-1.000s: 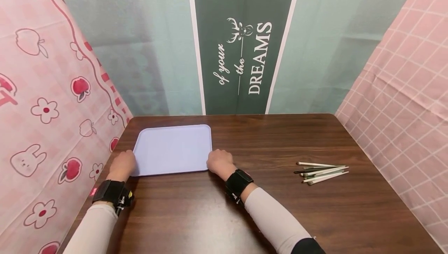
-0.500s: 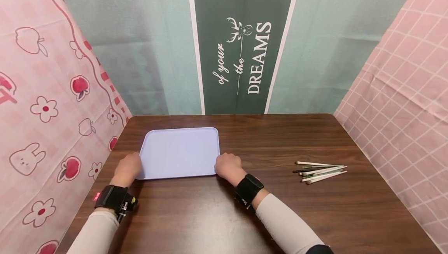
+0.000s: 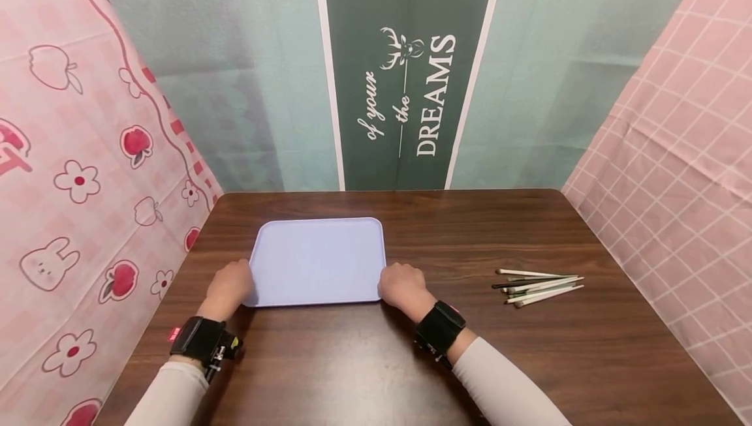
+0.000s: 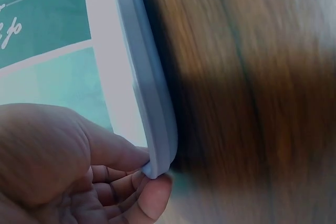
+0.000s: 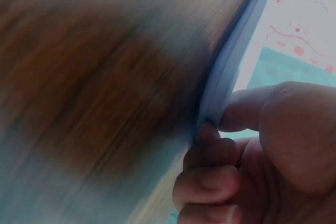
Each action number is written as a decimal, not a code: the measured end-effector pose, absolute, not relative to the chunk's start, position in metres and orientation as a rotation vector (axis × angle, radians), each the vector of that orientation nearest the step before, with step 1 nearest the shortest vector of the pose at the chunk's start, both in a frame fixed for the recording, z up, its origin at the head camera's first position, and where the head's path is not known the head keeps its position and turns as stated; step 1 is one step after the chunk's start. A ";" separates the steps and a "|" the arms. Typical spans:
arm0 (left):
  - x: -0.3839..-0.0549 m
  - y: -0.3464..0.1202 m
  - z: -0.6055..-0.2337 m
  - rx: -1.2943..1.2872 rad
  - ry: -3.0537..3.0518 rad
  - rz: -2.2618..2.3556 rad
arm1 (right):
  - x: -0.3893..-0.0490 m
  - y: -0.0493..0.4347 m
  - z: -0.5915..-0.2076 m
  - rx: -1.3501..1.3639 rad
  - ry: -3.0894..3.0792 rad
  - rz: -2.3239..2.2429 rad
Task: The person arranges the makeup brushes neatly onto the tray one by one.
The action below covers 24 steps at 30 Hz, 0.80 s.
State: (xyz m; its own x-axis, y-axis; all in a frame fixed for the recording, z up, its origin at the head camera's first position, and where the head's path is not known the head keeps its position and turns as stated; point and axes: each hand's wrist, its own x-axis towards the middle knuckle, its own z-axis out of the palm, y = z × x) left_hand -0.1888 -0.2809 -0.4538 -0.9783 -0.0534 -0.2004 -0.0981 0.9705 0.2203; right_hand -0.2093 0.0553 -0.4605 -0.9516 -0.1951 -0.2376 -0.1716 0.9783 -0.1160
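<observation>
The tray (image 3: pixel 317 261) has slid toward 4 o'clock since a second ago, and both hands have gone along with it. The brushes lie where they were.

At 9 o'clock hangs a pink cloth (image 3: pixel 76 230) with apples, flowers and a bunny on it. Next comes the left hand (image 3: pixel 230 288), at the tray's 8 o'clock corner. Its fingers (image 4: pixel 153 199) pinch that corner tight, with the thumb on top and a fingertip under the rim. A black band (image 3: pixel 198 339) goes round the wrist, above a pale sleeve (image 3: pixel 170 393).

The tray is light purple and flat, with round corners. It is over the 10 o'clock part of the brown table (image 3: pixel 335 361). I cannot tell if all of it touches the wood. At 12 o'clock hangs a green cloth (image 3: pixel 270 87) with a deer head and white words turned sideways.

The right hand (image 3: pixel 403 288) is at the tray's 4 o'clock corner. Its fingers (image 5: pixel 210 153) are curled, and they pinch the rim with the thumb. That wrist has a black band too.

Over at 3 o'clock, the brushes (image 3: pixel 543 285) lie in a loose pile on the table, well apart from the right hand. Most have white handles, which point to about 3 o'clock. Past them hangs a pink checked cloth (image 3: pixel 681 184).
</observation>
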 end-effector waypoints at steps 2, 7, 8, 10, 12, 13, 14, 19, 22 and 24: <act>-0.188 -0.277 -0.454 -0.105 2.930 0.338 | -0.208 0.060 -0.461 -0.270 2.874 -0.133; -0.186 -0.267 -0.454 -0.081 2.926 0.337 | -0.203 0.073 -0.460 -0.273 2.874 -0.139; -0.185 -0.265 -0.454 -0.072 2.926 0.337 | -0.202 0.075 -0.460 -0.270 2.871 -0.142; -0.185 -0.260 -0.455 -0.059 2.919 0.334 | -0.200 0.080 -0.460 -0.262 2.867 -0.141; -0.185 -0.256 -0.456 -0.051 2.912 0.334 | -0.199 0.086 -0.460 -0.248 2.864 -0.137; -0.185 -0.254 -0.456 -0.051 2.909 0.339 | -0.198 0.088 -0.460 -0.243 2.864 -0.133; -0.185 -0.252 -0.457 -0.054 2.905 0.346 | -0.197 0.091 -0.460 -0.236 2.858 -0.130; -0.182 -0.243 -0.457 -0.044 2.905 0.380 | -0.194 0.101 -0.459 -0.227 2.852 -0.110; -0.181 -0.238 -0.456 -0.037 2.905 0.385 | -0.193 0.106 -0.459 -0.221 2.848 -0.103; -0.180 -0.236 -0.457 -0.040 2.899 0.394 | -0.192 0.109 -0.458 -0.216 2.849 -0.100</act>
State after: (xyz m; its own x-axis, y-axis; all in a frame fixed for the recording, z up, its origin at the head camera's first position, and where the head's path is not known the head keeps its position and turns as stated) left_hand -0.1803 -0.2361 -0.4567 -0.9765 0.0018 -0.2156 -0.0558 0.9638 0.2607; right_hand -0.1916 0.1089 -0.4580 -0.9490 -0.1575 -0.2730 -0.1380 0.9864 -0.0895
